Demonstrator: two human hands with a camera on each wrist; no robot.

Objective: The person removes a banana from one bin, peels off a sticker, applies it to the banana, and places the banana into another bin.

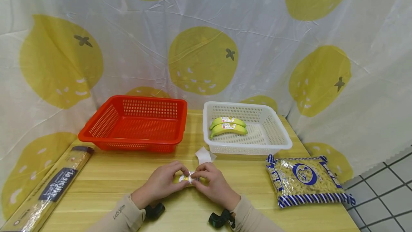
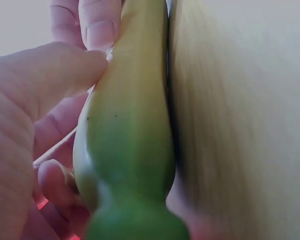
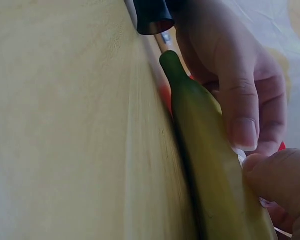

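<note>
A yellow-green banana (image 2: 135, 100) lies on the wooden table in front of me, mostly hidden by my hands in the head view. On its far side is a white printed sticker (image 1: 185, 177). My left hand (image 1: 162, 179) pinches the sticker with thumb and curled index finger. From the other side my right hand (image 1: 215, 183) pinches it too, the two thumb tips almost meeting. In the right wrist view the banana's green stem end (image 3: 172, 65) points toward my left wrist. How much of the sticker clings to the peel is hidden by my fingers.
Behind my hands lies a scrap of white paper (image 1: 204, 155). A red basket (image 1: 135, 142) stands back left; a white basket (image 1: 246, 149) holds two labelled bananas (image 1: 228, 129). A pasta bag (image 1: 305, 182) lies at right, a long spaghetti pack (image 1: 54, 189) at left.
</note>
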